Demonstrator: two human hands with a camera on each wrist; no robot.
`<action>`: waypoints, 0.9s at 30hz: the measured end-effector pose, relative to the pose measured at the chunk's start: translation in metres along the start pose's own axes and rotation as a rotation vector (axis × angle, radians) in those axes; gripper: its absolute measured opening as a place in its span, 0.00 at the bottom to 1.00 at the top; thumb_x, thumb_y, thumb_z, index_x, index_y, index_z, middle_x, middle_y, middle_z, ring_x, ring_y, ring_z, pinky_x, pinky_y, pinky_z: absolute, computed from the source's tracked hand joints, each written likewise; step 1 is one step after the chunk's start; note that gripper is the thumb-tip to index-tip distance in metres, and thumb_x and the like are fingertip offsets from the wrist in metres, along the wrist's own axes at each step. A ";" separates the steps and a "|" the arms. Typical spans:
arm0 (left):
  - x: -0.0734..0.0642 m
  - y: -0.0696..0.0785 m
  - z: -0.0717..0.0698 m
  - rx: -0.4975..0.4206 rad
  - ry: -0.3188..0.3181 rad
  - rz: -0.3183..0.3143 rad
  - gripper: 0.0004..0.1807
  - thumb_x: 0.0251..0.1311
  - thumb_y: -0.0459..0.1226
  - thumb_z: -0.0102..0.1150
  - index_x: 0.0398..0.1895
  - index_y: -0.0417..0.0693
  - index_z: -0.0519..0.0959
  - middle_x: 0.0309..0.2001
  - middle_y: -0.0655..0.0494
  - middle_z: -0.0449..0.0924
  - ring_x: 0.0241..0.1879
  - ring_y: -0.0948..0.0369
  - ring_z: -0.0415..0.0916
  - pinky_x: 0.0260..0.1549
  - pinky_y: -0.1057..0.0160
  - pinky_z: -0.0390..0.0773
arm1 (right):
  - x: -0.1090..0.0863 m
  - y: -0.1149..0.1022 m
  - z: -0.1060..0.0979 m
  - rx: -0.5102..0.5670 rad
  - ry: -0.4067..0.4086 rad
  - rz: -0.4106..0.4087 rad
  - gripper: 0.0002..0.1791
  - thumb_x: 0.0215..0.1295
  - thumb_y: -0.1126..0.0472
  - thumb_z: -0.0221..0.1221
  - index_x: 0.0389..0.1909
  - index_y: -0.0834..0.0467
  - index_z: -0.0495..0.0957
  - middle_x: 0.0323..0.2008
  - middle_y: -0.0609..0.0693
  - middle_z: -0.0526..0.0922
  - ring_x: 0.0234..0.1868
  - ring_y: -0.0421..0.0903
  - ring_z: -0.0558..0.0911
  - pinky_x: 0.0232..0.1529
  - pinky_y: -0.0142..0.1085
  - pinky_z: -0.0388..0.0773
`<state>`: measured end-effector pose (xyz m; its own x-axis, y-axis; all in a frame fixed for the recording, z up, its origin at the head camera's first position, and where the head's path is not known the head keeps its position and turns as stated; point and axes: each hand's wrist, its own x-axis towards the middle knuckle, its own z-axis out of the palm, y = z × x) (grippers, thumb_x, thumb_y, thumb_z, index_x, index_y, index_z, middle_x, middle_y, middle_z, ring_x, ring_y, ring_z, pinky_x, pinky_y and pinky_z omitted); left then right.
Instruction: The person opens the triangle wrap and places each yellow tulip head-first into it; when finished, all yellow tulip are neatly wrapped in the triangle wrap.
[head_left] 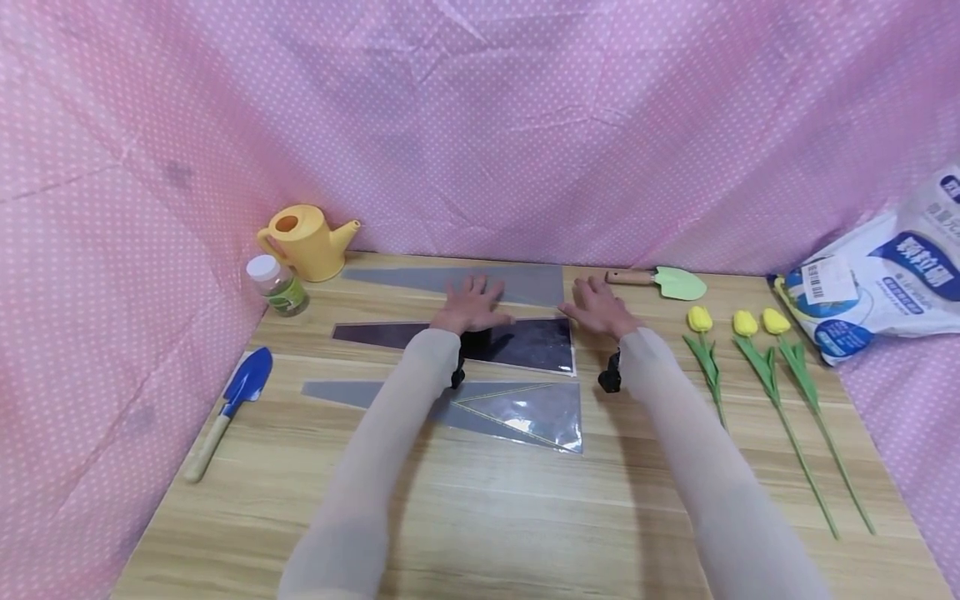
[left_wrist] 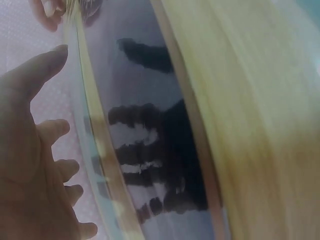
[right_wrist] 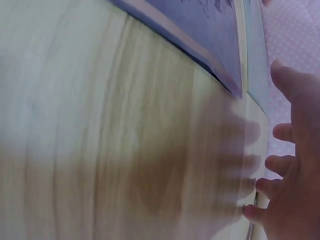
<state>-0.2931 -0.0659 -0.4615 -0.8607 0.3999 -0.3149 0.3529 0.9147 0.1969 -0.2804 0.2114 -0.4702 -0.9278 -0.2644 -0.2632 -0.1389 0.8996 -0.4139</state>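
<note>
Fingers spread, my left hand (head_left: 472,308) hovers between the far grey tapered sheet (head_left: 536,282) and the glossy dark tapered sheet (head_left: 536,343). The left wrist view shows that hand's dark reflection on the dark sheet (left_wrist: 145,85). My right hand (head_left: 600,310), also spread and holding nothing, is just right of the far sheet's wide end, close to the wooden handle of a light green trowel (head_left: 678,283). Its shadow falls on the wood in the right wrist view, beside a corner of the dark sheet (right_wrist: 210,35). Nearest me lies another grey sheet (head_left: 517,412) with yellow lines forming a triangle.
At left stand a yellow watering can (head_left: 311,246) and a white-capped jar (head_left: 281,287), with a blue trowel (head_left: 250,375) nearer me. Three yellow tulips (head_left: 745,323) lie on the right of the wooden table (head_left: 510,525). A white printed bag (head_left: 885,283) sits beyond them.
</note>
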 end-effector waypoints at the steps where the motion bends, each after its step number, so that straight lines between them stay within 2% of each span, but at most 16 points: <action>1: 0.001 0.001 0.001 0.003 -0.004 0.002 0.48 0.64 0.69 0.41 0.82 0.61 0.43 0.83 0.45 0.36 0.82 0.42 0.34 0.74 0.31 0.40 | 0.001 -0.001 0.001 -0.005 0.001 0.002 0.44 0.75 0.39 0.43 0.79 0.64 0.45 0.78 0.71 0.42 0.79 0.70 0.44 0.73 0.70 0.46; 4: 0.002 0.004 0.005 -0.009 -0.004 0.009 0.48 0.64 0.69 0.42 0.82 0.61 0.44 0.83 0.46 0.36 0.82 0.43 0.34 0.75 0.31 0.40 | 0.005 -0.002 0.003 -0.026 0.016 0.014 0.40 0.75 0.39 0.43 0.75 0.64 0.54 0.76 0.70 0.50 0.77 0.70 0.50 0.70 0.70 0.53; 8: 0.002 0.007 0.009 -0.039 -0.015 0.018 0.47 0.65 0.68 0.43 0.82 0.61 0.45 0.83 0.45 0.36 0.82 0.43 0.33 0.75 0.32 0.40 | 0.008 -0.004 0.006 -0.043 0.041 0.044 0.35 0.75 0.38 0.44 0.65 0.64 0.64 0.72 0.68 0.57 0.73 0.68 0.57 0.66 0.70 0.59; 13: 0.001 0.009 0.011 -0.097 -0.030 0.024 0.47 0.64 0.67 0.44 0.81 0.61 0.46 0.83 0.46 0.33 0.82 0.43 0.31 0.75 0.32 0.39 | 0.012 -0.006 0.008 -0.038 0.082 0.092 0.34 0.73 0.37 0.46 0.60 0.64 0.67 0.72 0.67 0.59 0.71 0.68 0.59 0.64 0.72 0.59; 17: 0.001 0.010 0.012 -0.106 -0.033 0.024 0.47 0.65 0.67 0.44 0.81 0.61 0.46 0.83 0.46 0.33 0.82 0.43 0.31 0.75 0.32 0.39 | 0.014 -0.008 0.010 -0.040 0.118 0.128 0.32 0.71 0.37 0.49 0.56 0.62 0.69 0.70 0.66 0.62 0.69 0.68 0.62 0.63 0.71 0.61; 24: 0.000 0.013 0.013 -0.073 -0.035 0.019 0.46 0.66 0.68 0.44 0.81 0.62 0.45 0.83 0.46 0.33 0.82 0.43 0.31 0.75 0.33 0.41 | 0.019 -0.009 0.016 -0.029 0.162 0.172 0.34 0.71 0.40 0.53 0.65 0.62 0.66 0.74 0.66 0.57 0.72 0.68 0.59 0.66 0.71 0.58; 27: -0.001 0.014 0.014 -0.052 -0.035 0.024 0.46 0.66 0.68 0.43 0.81 0.63 0.45 0.83 0.46 0.33 0.82 0.44 0.31 0.75 0.33 0.42 | 0.019 -0.010 0.016 -0.007 0.180 0.187 0.33 0.71 0.41 0.55 0.64 0.62 0.67 0.74 0.66 0.58 0.72 0.69 0.58 0.67 0.70 0.57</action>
<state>-0.2825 -0.0530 -0.4713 -0.8386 0.4241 -0.3418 0.3530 0.9010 0.2520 -0.2911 0.1918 -0.4849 -0.9841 -0.0279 -0.1752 0.0389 0.9296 -0.3666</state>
